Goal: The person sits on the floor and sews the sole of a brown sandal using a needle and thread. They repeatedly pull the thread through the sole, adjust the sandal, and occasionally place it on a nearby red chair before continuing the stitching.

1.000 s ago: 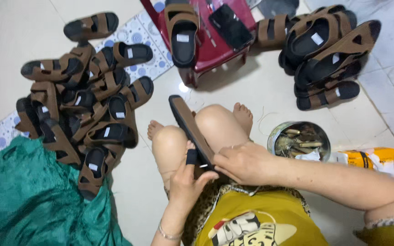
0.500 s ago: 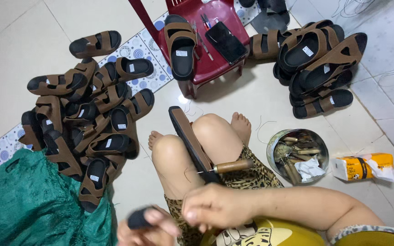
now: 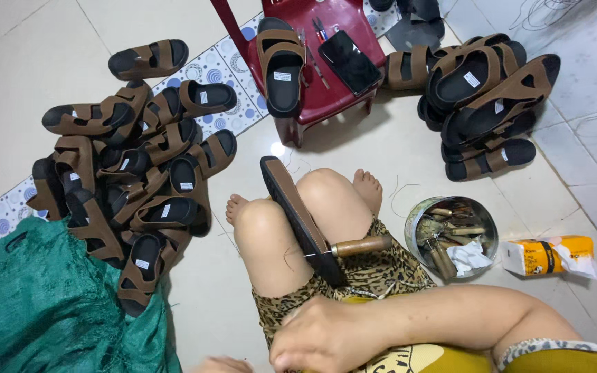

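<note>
a person sits on the tiled floor with a brown sandal sole (image 3: 298,217) wedged on edge between the bare knees, a wooden-handled awl (image 3: 357,246) stuck into its lower end and lying across the right thigh, handle pointing toward a round tin of tools (image 3: 452,235). neither hand is on the sole: by the look of it the piercing is paused with the awl left in place, and any next move would call for a hand to come back up to that handle while the knees keep the sole steady. the right hand (image 3: 319,338) lies low in the lap, below the sole, forearm stretched across the body from the right, knuckles up and fingers curled under; whether it holds anything cannot be told. the left hand (image 3: 221,364) shows only as a sliver at the bottom edge, left of and below the sole, its grip unreadable. left of the sole a heap of finished brown sandals (image 3: 129,186) sits above a green mesh sack (image 3: 57,304); beyond the sole's far end a red plastic stool (image 3: 326,90) carries one sandal and a dark phone (image 3: 350,61); a second stack of sandals (image 3: 481,103) rises to the right.
</note>
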